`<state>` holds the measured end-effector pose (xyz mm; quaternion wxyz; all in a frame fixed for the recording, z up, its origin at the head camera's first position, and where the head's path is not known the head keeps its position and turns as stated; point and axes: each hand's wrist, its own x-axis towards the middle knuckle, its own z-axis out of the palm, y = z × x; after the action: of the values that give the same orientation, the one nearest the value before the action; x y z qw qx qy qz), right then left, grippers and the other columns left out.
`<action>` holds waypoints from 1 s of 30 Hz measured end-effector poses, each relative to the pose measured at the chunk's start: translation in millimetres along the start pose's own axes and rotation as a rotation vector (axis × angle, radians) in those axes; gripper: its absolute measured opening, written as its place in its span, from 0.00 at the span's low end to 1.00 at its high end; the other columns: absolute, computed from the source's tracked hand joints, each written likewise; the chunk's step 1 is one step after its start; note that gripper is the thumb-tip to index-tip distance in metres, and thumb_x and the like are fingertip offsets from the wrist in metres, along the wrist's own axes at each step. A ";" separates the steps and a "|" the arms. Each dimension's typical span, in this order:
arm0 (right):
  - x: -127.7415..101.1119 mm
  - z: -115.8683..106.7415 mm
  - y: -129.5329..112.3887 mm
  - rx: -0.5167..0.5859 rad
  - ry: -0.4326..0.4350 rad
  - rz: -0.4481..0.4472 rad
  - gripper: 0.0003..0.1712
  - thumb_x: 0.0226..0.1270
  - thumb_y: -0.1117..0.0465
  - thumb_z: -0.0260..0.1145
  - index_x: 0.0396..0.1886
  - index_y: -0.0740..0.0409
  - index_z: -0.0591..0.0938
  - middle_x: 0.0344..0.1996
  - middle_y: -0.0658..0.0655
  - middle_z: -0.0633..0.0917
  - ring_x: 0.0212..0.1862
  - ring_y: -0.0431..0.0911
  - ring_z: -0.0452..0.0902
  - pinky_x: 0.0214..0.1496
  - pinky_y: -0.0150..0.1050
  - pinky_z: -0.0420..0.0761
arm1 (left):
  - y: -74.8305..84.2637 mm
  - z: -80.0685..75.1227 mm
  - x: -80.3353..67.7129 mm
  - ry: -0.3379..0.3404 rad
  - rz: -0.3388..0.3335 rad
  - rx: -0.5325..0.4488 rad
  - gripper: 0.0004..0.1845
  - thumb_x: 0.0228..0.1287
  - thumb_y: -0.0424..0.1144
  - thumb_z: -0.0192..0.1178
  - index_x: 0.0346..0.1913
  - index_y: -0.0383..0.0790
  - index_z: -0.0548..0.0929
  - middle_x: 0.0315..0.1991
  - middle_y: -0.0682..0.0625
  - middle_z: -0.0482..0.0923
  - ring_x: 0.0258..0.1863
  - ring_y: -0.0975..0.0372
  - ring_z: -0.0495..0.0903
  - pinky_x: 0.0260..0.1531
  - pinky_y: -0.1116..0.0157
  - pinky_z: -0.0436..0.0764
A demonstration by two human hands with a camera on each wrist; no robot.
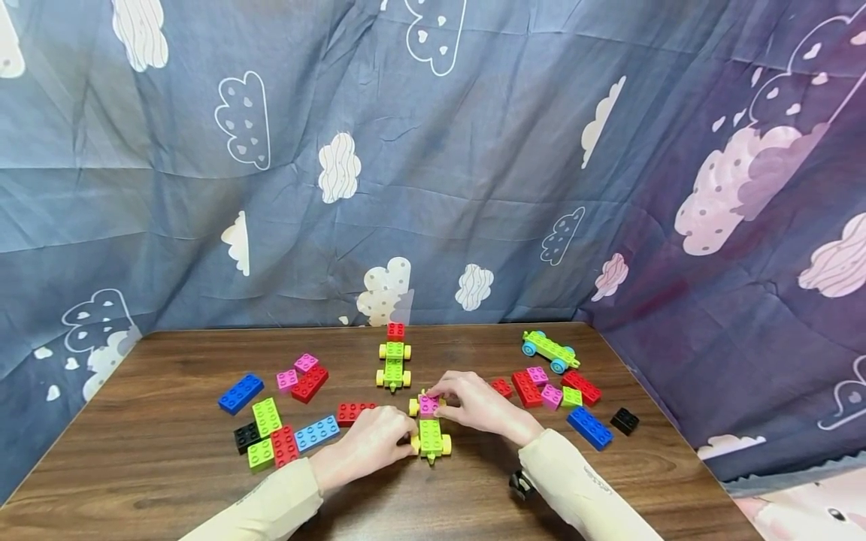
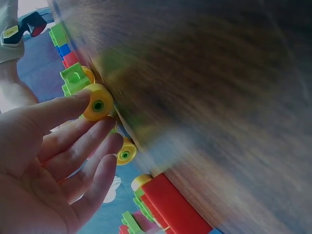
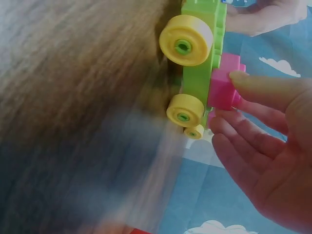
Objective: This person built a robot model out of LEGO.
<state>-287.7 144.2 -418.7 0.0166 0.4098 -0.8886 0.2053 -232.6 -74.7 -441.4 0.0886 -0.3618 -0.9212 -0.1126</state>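
Observation:
In the head view a lime-green toy car base with yellow wheels stands at the middle of the table. A pink brick sits on its far part. My left hand grips the base at a near yellow wheel, thumb on one side and fingertips on the other. From the far right, my right hand pinches the pink brick between thumb and fingers; the right wrist view shows that brick against the top of the green base.
Behind stands another green car base with a red brick at its far end. Several loose bricks lie left, including a blue one. More lie right, near a green base with blue wheels. A patterned curtain hangs behind the table.

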 end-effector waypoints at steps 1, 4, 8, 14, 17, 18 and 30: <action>-0.4 0.3 0.3 0.005 0.008 -0.001 0.13 0.63 0.60 0.71 0.47 0.58 0.87 0.39 0.53 0.87 0.38 0.45 0.82 0.40 0.29 0.79 | 0.1 -0.1 0.0 0.002 0.003 0.000 0.05 0.55 0.44 0.72 0.29 0.49 0.87 0.25 0.60 0.85 0.25 0.68 0.80 0.21 0.69 0.75; -1.2 1.4 0.0 0.009 0.033 0.000 0.13 0.62 0.60 0.72 0.46 0.59 0.87 0.39 0.54 0.88 0.38 0.44 0.82 0.41 0.30 0.80 | 0.1 0.0 0.3 0.005 0.008 -0.001 0.05 0.55 0.44 0.72 0.29 0.49 0.87 0.26 0.61 0.85 0.25 0.69 0.80 0.21 0.69 0.75; -1.8 2.7 -0.8 -0.002 0.043 0.014 0.13 0.63 0.61 0.72 0.46 0.59 0.86 0.40 0.54 0.88 0.39 0.43 0.81 0.42 0.31 0.81 | -0.2 -0.3 0.6 0.004 0.009 -0.012 0.05 0.56 0.44 0.72 0.30 0.49 0.87 0.26 0.61 0.85 0.25 0.69 0.79 0.21 0.70 0.75; -5.6 4.1 -1.5 -0.007 0.021 0.048 0.15 0.65 0.58 0.70 0.50 0.56 0.85 0.44 0.52 0.87 0.45 0.43 0.83 0.49 0.36 0.83 | 0.9 -0.7 -0.2 -0.006 0.001 -0.008 0.05 0.56 0.44 0.72 0.30 0.49 0.88 0.27 0.60 0.85 0.26 0.69 0.80 0.22 0.70 0.75; -9.1 3.8 0.2 -0.004 0.007 0.051 0.19 0.66 0.56 0.69 0.54 0.58 0.83 0.47 0.53 0.86 0.48 0.44 0.83 0.53 0.39 0.83 | 1.2 -0.1 -0.7 -0.007 -0.005 0.001 0.05 0.56 0.45 0.72 0.31 0.49 0.88 0.27 0.60 0.86 0.27 0.68 0.81 0.22 0.69 0.76; -10.4 3.3 1.0 0.003 0.002 0.057 0.20 0.66 0.55 0.69 0.55 0.58 0.82 0.49 0.53 0.86 0.50 0.45 0.83 0.54 0.41 0.83 | 1.1 0.1 -0.7 -0.006 -0.006 0.003 0.06 0.56 0.45 0.72 0.31 0.49 0.88 0.27 0.60 0.86 0.27 0.68 0.81 0.22 0.69 0.76; -24.9 2.2 7.8 0.009 -0.093 0.068 0.39 0.60 0.42 0.72 0.63 0.61 0.77 0.57 0.56 0.83 0.59 0.47 0.79 0.63 0.48 0.79 | 1.6 0.3 -2.2 0.004 -0.005 0.013 0.06 0.57 0.46 0.72 0.31 0.50 0.88 0.27 0.60 0.85 0.29 0.67 0.81 0.23 0.68 0.77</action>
<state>-276.6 165.9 -428.3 -0.0337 0.3888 -0.9008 0.1905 -230.0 -74.9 -442.0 0.0925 -0.3588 -0.9226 -0.1076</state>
